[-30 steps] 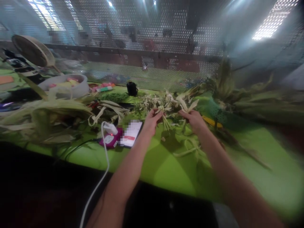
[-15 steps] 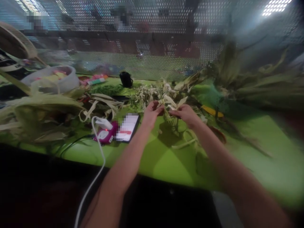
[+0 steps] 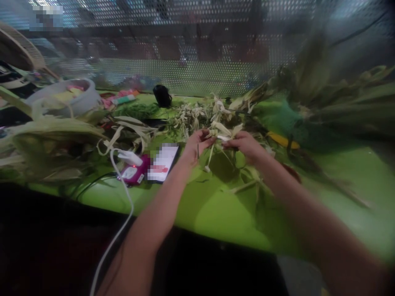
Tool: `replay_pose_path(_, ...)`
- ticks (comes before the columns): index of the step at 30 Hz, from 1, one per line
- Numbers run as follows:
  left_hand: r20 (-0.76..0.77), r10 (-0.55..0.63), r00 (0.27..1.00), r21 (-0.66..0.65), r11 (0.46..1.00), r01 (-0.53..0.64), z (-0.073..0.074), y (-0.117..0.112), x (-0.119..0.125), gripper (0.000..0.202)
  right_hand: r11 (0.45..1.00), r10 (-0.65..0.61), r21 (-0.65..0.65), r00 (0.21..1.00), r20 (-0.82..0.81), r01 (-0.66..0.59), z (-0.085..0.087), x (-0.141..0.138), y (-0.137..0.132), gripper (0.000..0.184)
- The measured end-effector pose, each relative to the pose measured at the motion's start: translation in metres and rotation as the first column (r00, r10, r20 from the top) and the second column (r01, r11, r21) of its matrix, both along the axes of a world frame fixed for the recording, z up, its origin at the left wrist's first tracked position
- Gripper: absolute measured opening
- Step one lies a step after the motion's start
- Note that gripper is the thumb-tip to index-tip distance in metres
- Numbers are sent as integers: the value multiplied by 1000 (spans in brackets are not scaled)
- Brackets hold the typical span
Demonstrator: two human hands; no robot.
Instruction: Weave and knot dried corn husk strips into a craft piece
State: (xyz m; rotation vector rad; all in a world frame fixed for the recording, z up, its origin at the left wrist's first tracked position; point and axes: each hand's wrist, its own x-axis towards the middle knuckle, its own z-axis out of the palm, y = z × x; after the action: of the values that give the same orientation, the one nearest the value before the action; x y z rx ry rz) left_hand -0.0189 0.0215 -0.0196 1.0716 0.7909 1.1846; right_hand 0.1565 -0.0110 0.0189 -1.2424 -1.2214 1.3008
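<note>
Over the green table [image 3: 212, 205], my left hand [image 3: 199, 144] is closed on a pale dried corn husk piece [image 3: 222, 130] shaped like a flower. My right hand [image 3: 242, 144] pinches the same husk piece from the other side. Thin stalks hang below the fingers. Just behind the hands lies a heap of similar husk flowers [image 3: 193, 115]. Left of my left forearm is a lit phone [image 3: 162, 164], its screen partly blurred out.
A magenta power box [image 3: 135, 172] with a white charger and cable [image 3: 131, 201] sits left of the phone. Loose husks [image 3: 55, 144] and a round tub [image 3: 83, 96] fill the left side. At the back stands a black cylinder [image 3: 162, 95] before a perforated metal screen [image 3: 182, 78]; a yellow-handled tool [image 3: 282, 139] lies right.
The view has shifted slightly. Both hands stay on the husk piece, and a thin stalk with a pale tip now shows below my left hand.
</note>
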Motion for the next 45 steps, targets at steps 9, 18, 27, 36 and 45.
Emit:
replay_pose_path(9, 0, -20, 1000, 23, 1000, 20, 5, -6, 2, 38, 998, 47, 28, 999, 23, -48, 11, -2, -10, 28)
replay_pose_path(18, -102, -87, 991, 5, 996, 88, 7, -14, 3, 31, 999, -22, 42, 1000, -8, 22, -1, -5, -1, 29)
replay_pose_path(27, -87, -124, 989, -103, 988, 115, 2, -13, 4, 25, 998, 33, 61, 997, -64, -29, -4, 3, -1, 39)
replay_pose_path(36, -574, 21, 819, 217, 968, 128, 7, -16, 3, 10, 990, -47, 136, 999, -8, 48, 1, 2, 0, 36)
replay_pose_path(45, -431, -101, 897, 298, 922, 247, 5, -17, 7, 21, 996, -59, -71, 984, -170, 47, 9, -1, -7, 30)
